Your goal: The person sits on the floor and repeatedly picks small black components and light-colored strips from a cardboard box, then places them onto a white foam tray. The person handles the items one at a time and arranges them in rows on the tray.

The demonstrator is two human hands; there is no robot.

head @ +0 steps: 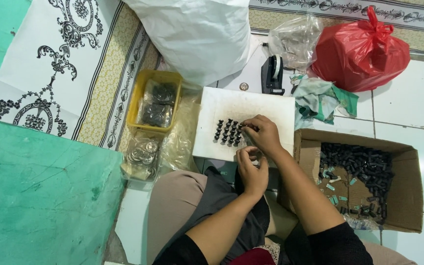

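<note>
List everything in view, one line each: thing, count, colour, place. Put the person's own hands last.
white board: one, white, on the floor before the knees
small black parts: a cluster in rows, count unclear, black, on the white board
cardboard box: one, brown, right of the board, holding loose black pieces
yellow tray: one, yellow, left of the board, with clear packets in it
bag of round metal pieces: one, clear, below the tray
tape dispenser: one, black, above the board
red bag: one, red, tied, top right
white sack: one, white, top centre
crumpled cloth: one, green and white, beside the red bag
left hand: at the board's near edge
right hand: fingertips at the black parts
</note>
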